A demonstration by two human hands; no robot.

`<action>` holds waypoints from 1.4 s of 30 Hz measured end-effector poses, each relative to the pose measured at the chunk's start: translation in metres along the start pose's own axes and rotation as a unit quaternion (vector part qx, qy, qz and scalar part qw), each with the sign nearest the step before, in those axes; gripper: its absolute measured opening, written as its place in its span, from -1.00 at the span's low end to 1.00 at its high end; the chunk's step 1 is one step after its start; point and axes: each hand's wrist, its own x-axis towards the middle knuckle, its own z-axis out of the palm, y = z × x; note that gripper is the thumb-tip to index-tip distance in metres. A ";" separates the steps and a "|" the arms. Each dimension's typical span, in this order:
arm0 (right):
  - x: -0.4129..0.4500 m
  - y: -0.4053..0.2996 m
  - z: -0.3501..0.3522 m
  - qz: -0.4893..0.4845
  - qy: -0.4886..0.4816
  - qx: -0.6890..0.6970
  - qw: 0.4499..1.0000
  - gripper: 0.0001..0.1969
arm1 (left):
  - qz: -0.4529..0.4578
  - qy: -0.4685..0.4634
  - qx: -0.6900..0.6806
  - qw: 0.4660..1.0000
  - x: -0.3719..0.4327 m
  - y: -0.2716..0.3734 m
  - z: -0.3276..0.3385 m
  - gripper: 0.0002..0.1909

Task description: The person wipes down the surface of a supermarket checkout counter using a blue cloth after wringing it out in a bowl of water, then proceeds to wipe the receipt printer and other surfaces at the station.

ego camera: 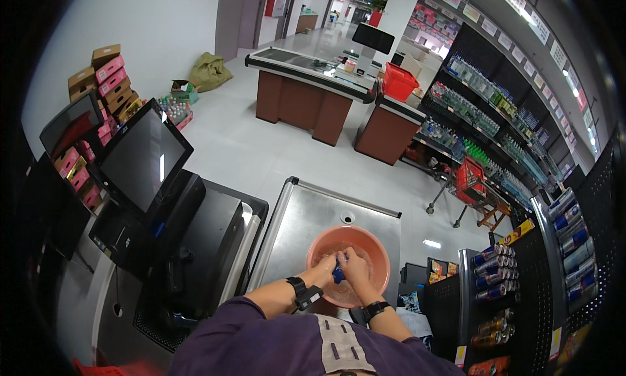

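Both of my hands are together inside a salmon-pink plastic basin [384, 263] that holds sudsy water [342, 294]. Between them is a blue cloth [338, 274], bunched up small and mostly covered by my fingers. My left hand [326, 269] grips it from the left, and my right hand [355, 268] closes around it from the right. Under the basin is the stainless-steel top of a checkout counter [303, 214], with a round hole [347, 216] just beyond the basin's rim.
To the left, a touchscreen till [146, 156] stands beside the counter. Shelves with drink cans [494, 271] rise close on the right. Farther off are another checkout counter [303, 97], a shopping trolley [469, 180], bottle shelves [469, 112] and stacked cardboard boxes [115, 82].
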 end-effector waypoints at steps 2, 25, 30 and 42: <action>0.006 0.021 0.006 0.017 -0.009 -0.030 0.999 -0.69 | -0.006 -0.003 0.025 1.000 0.004 0.005 -0.004 -0.78; -0.019 -0.041 -0.038 0.080 -0.199 0.431 0.877 -0.81 | -0.054 0.031 -0.077 0.995 -0.003 0.009 -0.024 -0.72; -0.013 -0.035 -0.024 -0.134 0.014 0.195 0.971 -0.78 | 0.045 -0.073 -0.050 0.995 -0.010 0.007 0.001 -0.79; 0.020 0.091 0.013 -0.072 -0.054 0.032 0.995 -0.66 | 0.087 0.053 0.182 0.978 -0.021 0.013 -0.004 -0.62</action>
